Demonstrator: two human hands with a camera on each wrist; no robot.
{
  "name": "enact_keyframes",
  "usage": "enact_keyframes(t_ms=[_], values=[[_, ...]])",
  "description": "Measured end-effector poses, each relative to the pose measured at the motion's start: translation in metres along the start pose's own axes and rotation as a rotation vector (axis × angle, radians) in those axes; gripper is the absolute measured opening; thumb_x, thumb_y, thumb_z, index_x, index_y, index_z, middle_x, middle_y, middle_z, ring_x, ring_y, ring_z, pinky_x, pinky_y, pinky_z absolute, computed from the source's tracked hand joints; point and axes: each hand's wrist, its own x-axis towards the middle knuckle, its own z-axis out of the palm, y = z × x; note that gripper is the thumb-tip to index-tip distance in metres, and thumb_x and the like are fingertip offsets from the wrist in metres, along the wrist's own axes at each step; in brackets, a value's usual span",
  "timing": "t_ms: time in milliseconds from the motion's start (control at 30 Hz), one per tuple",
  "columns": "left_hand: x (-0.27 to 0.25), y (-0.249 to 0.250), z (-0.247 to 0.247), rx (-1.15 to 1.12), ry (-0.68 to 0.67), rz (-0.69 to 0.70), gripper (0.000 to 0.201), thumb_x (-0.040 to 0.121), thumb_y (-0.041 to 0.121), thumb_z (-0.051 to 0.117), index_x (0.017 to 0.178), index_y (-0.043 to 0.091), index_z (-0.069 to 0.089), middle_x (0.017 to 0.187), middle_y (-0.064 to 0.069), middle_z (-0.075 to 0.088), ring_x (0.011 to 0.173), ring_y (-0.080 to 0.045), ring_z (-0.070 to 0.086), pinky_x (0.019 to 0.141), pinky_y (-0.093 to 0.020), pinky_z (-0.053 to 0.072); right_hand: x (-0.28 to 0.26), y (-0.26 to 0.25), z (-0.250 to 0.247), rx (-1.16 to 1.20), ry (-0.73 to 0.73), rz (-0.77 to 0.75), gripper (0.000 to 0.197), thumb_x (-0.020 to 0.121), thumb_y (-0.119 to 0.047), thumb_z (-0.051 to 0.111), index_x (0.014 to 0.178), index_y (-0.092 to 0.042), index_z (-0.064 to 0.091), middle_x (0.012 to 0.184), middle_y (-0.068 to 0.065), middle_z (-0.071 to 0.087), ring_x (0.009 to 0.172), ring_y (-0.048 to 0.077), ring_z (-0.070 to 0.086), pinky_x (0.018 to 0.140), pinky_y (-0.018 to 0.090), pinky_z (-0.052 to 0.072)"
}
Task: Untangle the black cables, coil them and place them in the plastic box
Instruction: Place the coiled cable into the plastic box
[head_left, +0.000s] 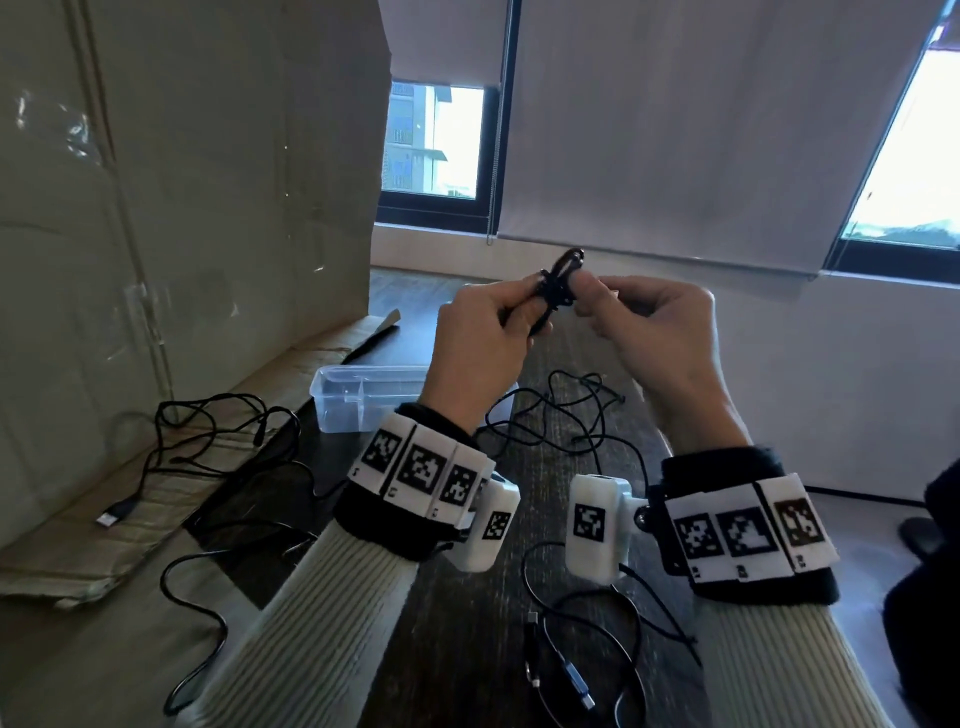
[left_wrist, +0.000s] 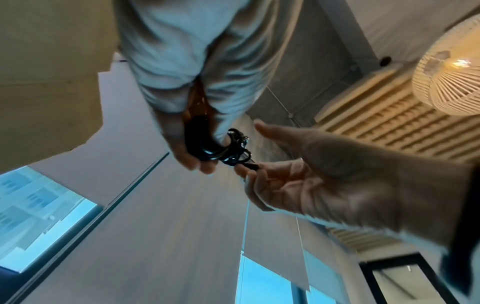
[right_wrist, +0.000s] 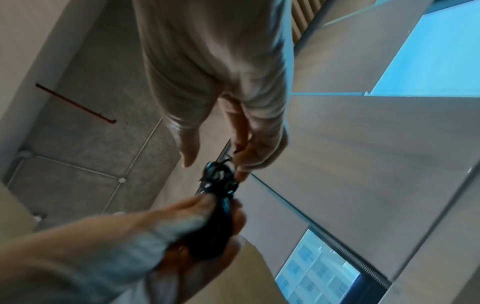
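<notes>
A small coiled bundle of black cable (head_left: 558, 285) is held up above the table, between both hands. My left hand (head_left: 527, 304) grips the bundle's lower part in curled fingers; in the left wrist view the coil (left_wrist: 228, 152) sticks out below my fingertips (left_wrist: 205, 167). My right hand (head_left: 587, 293) pinches the cable's loose end at the bundle, with the plug showing at the right fingers (left_wrist: 246, 171). In the right wrist view the coil (right_wrist: 218, 181) sits between both hands. A clear plastic box (head_left: 332, 387) stands on the table behind my left wrist.
Loose black cables lie tangled on the dark table (head_left: 467, 623): one (head_left: 571, 415) under my hands, one (head_left: 208, 431) with a USB plug on flattened cardboard at the left, one (head_left: 576, 654) near me. A tall cardboard sheet (head_left: 182, 182) stands at the left.
</notes>
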Motion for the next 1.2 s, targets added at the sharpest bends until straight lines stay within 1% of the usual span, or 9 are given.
enact_keyframes(t_ms=[67, 167, 333, 400, 533, 633, 700, 867, 1200], values=[[-0.005, 0.003, 0.004, 0.227, 0.036, 0.173, 0.025, 0.092, 0.01, 0.059, 0.112, 0.02, 0.071, 0.085, 0.0, 0.075, 0.076, -0.011, 0.067, 0.077, -0.024, 0.051, -0.002, 0.001, 0.004, -0.042, 0.075, 0.031, 0.02, 0.067, -0.048, 0.081, 0.058, -0.032, 0.073, 0.064, -0.003, 0.073, 0.062, 0.008, 0.064, 0.065, 0.03, 0.054], [-0.01, -0.003, 0.013, 0.361, 0.021, 0.306, 0.021, 0.091, 0.012, 0.061, 0.106, 0.018, 0.074, 0.083, -0.005, 0.076, 0.075, -0.024, 0.068, 0.073, -0.036, 0.051, -0.004, 0.006, 0.006, -0.161, 0.125, 0.024, 0.023, 0.065, -0.051, 0.081, 0.055, -0.033, 0.07, 0.056, -0.008, 0.069, 0.056, 0.005, 0.061, 0.057, 0.025, 0.051], [-0.01, -0.011, 0.018, 0.347, 0.01, 0.335, 0.024, 0.089, 0.012, 0.064, 0.112, 0.015, 0.072, 0.087, -0.005, 0.076, 0.073, -0.019, 0.069, 0.069, -0.029, 0.053, 0.002, 0.016, 0.003, -0.2, 0.103, 0.064, 0.019, 0.07, -0.042, 0.077, 0.054, -0.036, 0.068, 0.063, -0.005, 0.072, 0.068, 0.017, 0.072, 0.072, 0.041, 0.06], [-0.013, -0.013, 0.018, 0.181, 0.036, 0.253, 0.027, 0.084, 0.008, 0.068, 0.11, 0.013, 0.072, 0.093, -0.004, 0.075, 0.081, -0.012, 0.071, 0.074, -0.022, 0.054, 0.008, 0.019, 0.005, -0.214, 0.068, 0.072, 0.015, 0.072, -0.04, 0.072, 0.058, -0.033, 0.07, 0.066, -0.001, 0.073, 0.07, 0.023, 0.073, 0.073, 0.046, 0.06], [-0.012, -0.016, -0.003, -0.354, 0.006, -0.107, 0.035, 0.077, 0.001, 0.075, 0.112, 0.006, 0.069, 0.101, -0.006, 0.073, 0.093, -0.013, 0.07, 0.086, -0.032, 0.057, 0.038, 0.01, 0.02, -0.232, -0.097, 0.113, 0.018, 0.069, -0.04, 0.074, 0.063, -0.023, 0.074, 0.072, 0.009, 0.074, 0.075, 0.031, 0.073, 0.077, 0.053, 0.058], [-0.008, -0.036, -0.036, -0.433, 0.05, -0.331, 0.026, 0.085, 0.012, 0.07, 0.111, 0.01, 0.065, 0.098, -0.001, 0.074, 0.085, -0.006, 0.068, 0.08, -0.027, 0.056, 0.067, -0.001, 0.036, -0.304, -0.193, 0.116, 0.012, 0.081, -0.02, 0.076, 0.076, -0.009, 0.074, 0.081, 0.014, 0.073, 0.074, 0.027, 0.073, 0.076, 0.04, 0.06], [-0.008, -0.056, -0.057, -0.546, 0.198, -0.415, 0.014, 0.092, 0.016, 0.062, 0.106, 0.013, 0.065, 0.089, 0.005, 0.073, 0.079, -0.003, 0.067, 0.076, -0.026, 0.053, 0.084, 0.0, 0.047, -0.417, -0.229, 0.102, 0.016, 0.083, -0.019, 0.074, 0.087, -0.003, 0.074, 0.084, 0.014, 0.073, 0.068, 0.02, 0.07, 0.069, 0.031, 0.059], [-0.009, -0.09, -0.082, -0.604, 0.544, -0.639, 0.013, 0.094, 0.013, 0.054, 0.094, 0.018, 0.066, 0.082, 0.006, 0.068, 0.061, -0.004, 0.056, 0.054, -0.018, 0.037, 0.113, 0.035, 0.084, -0.754, -0.363, 0.09, 0.028, 0.087, -0.019, 0.067, 0.094, 0.008, 0.071, 0.087, 0.02, 0.07, 0.065, 0.018, 0.055, 0.057, 0.026, 0.045], [-0.014, -0.11, -0.093, -0.644, 0.563, -0.819, 0.02, 0.096, 0.016, 0.046, 0.08, 0.021, 0.058, 0.079, 0.009, 0.065, 0.062, -0.004, 0.054, 0.04, -0.011, 0.032, 0.115, 0.109, 0.153, -1.17, -0.561, 0.054, 0.031, 0.092, -0.017, 0.06, 0.108, 0.008, 0.064, 0.115, 0.022, 0.065, 0.107, 0.036, 0.063, 0.074, 0.034, 0.046]])
